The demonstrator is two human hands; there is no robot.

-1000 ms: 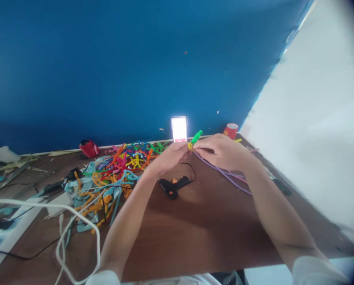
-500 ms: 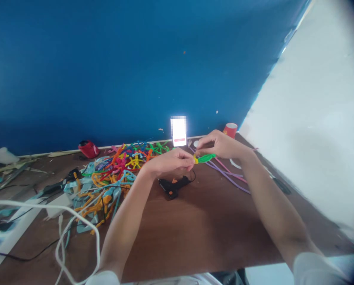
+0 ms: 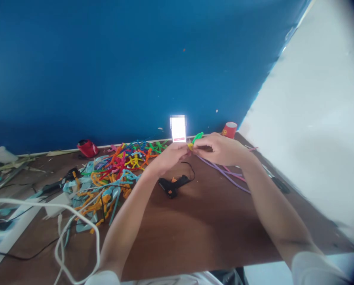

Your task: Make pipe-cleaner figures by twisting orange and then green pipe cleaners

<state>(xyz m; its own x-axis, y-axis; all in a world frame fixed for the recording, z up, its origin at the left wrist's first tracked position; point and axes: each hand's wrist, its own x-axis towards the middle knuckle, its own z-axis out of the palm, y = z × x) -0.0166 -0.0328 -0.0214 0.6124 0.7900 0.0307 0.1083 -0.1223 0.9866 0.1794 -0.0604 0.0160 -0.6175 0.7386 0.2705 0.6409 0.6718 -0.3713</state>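
Out in front, my left hand (image 3: 171, 157) and my right hand (image 3: 221, 149) meet over the table, both with pinched fingers. Between their fingertips is a small piece of bent pipe cleaners (image 3: 198, 137), green loops with a yellow wrapped part at one end. The green loops tilt up and away, while the yellow part sits right at the fingertips. Beneath my hands a black glue gun (image 3: 172, 186) with orange parts lies on the brown table (image 3: 189, 233). Purple pipe cleaners (image 3: 221, 171) run under my right hand and forearm.
Left of my hands spreads a tangled heap of coloured pipe cleaners (image 3: 120, 170). A lit phone (image 3: 178, 130) leans by the blue wall. At the back right stands a red paper cup (image 3: 229, 130). White cable (image 3: 96, 241) loops across the front left, beside a power strip (image 3: 13, 229).
The green loops have swung from pointing right to pointing up and away. My left hand has shifted up slightly, and my right fingers have moved onto the yellow end.
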